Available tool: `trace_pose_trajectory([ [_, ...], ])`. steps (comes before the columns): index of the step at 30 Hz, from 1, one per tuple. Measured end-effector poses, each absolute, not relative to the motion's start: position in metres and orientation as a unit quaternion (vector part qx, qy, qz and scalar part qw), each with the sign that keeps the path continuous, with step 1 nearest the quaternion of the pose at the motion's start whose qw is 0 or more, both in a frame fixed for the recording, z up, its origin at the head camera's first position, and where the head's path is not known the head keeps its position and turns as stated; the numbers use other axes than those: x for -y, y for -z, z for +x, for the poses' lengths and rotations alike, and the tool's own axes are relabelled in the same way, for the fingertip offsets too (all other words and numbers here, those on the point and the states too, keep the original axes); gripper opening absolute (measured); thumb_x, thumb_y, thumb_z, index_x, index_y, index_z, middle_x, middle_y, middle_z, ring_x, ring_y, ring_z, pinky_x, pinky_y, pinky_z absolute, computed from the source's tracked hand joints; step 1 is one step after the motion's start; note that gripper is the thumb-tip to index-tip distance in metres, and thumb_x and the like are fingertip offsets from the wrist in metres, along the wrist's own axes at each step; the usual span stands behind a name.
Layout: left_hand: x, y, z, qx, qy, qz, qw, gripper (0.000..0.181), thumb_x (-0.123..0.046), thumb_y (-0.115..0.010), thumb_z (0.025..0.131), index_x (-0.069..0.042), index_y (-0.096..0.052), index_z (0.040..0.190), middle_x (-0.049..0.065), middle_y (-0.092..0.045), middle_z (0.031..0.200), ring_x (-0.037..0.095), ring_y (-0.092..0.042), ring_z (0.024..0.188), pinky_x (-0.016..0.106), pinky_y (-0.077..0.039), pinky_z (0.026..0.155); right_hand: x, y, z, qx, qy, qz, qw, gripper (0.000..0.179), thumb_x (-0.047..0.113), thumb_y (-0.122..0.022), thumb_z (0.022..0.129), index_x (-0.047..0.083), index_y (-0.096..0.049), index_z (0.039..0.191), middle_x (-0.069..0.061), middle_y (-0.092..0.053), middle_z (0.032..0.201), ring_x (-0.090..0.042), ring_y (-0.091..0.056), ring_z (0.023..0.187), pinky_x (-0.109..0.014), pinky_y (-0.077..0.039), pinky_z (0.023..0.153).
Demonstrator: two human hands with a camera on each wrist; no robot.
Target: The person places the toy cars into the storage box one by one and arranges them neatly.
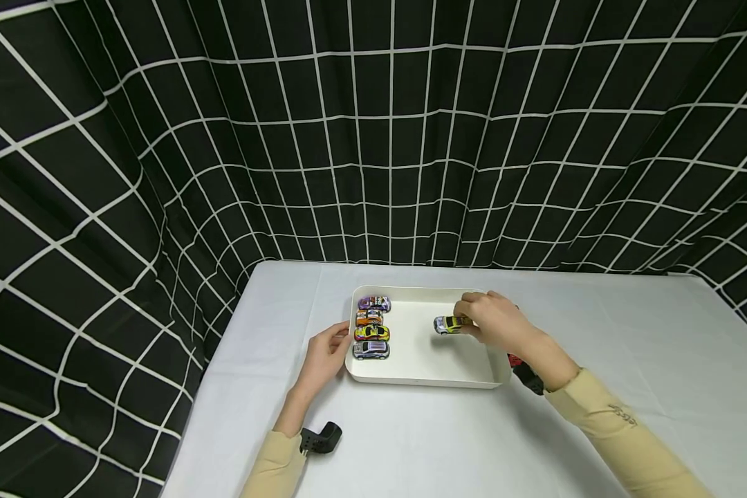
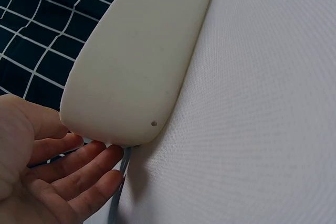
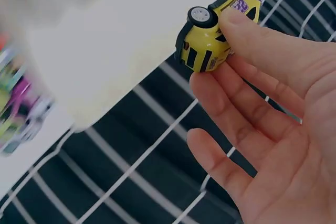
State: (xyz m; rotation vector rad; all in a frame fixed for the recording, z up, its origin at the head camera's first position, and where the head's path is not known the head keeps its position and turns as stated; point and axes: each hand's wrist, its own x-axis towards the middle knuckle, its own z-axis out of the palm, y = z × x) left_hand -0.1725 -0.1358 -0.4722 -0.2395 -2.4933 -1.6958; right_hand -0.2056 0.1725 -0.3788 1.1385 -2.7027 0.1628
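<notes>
My right hand [image 1: 494, 319] pinches a yellow toy car [image 3: 210, 40] between thumb and fingers, over the right half of a white tray [image 1: 429, 380]. The car's silver front end points left in the head view. Resting against the tray's left end is my left hand [image 1: 326, 354], its fingers loosely bent at the outer wall in the left wrist view. Just inside that end, a column of toy cars lies side by side: a purple one [image 1: 374, 303], an orange and white one [image 1: 369, 317], a yellow and red one [image 1: 371, 333] and a silver one [image 1: 371, 350].
Blurred colourful objects [image 3: 21, 103] lie beyond the tray's edge in the right wrist view. A white cloth [image 1: 411, 443] covers the table. Black curtains with a white grid [image 1: 373, 138] hang behind it and at the sides. Black cameras are strapped to both wrists.
</notes>
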Motion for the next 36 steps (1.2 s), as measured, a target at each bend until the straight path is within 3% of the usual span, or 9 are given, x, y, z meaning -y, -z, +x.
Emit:
trace_pose_trajectory([
  [20,0.135,0.471,-0.172,0.827,0.554,-0.078,0.065,0.032,0.0,-0.056,0.09,0.01,-0.055,0.12,0.021,-0.062,0.104,0.029,-0.065,0.09,0.023,-0.055,0.074,-0.089,0.382,-0.19,0.883,-0.051,0.466,0.034,0.019,0.018,-0.081,0.07,0.011,-0.066,0.079,0.004,-0.057,0.073,-0.011,-0.055,0.066,-0.031,-0.048,0.065],
  [27,0.135,0.471,-0.172,0.828,0.551,-0.075,0.066,0.032,0.0,-0.056,0.09,0.01,-0.055,0.12,0.021,-0.062,0.102,0.029,-0.064,0.089,0.023,-0.055,0.074,-0.067,0.387,-0.186,0.878,-0.038,0.476,-0.001,0.019,0.017,-0.079,0.072,0.009,-0.068,0.085,0.001,-0.063,0.079,-0.013,-0.059,0.069,-0.031,-0.049,0.067],
  [36,0.135,0.471,-0.172,0.831,0.545,-0.083,0.073,0.031,0.0,-0.056,0.089,0.011,-0.056,0.118,0.021,-0.063,0.1,0.029,-0.065,0.087,0.025,-0.055,0.073,-0.047,0.397,-0.186,0.871,-0.031,0.49,-0.018,0.014,0.015,-0.077,0.072,0.011,-0.064,0.075,0.003,-0.06,0.072,-0.009,-0.054,0.06,-0.027,-0.048,0.058],
])
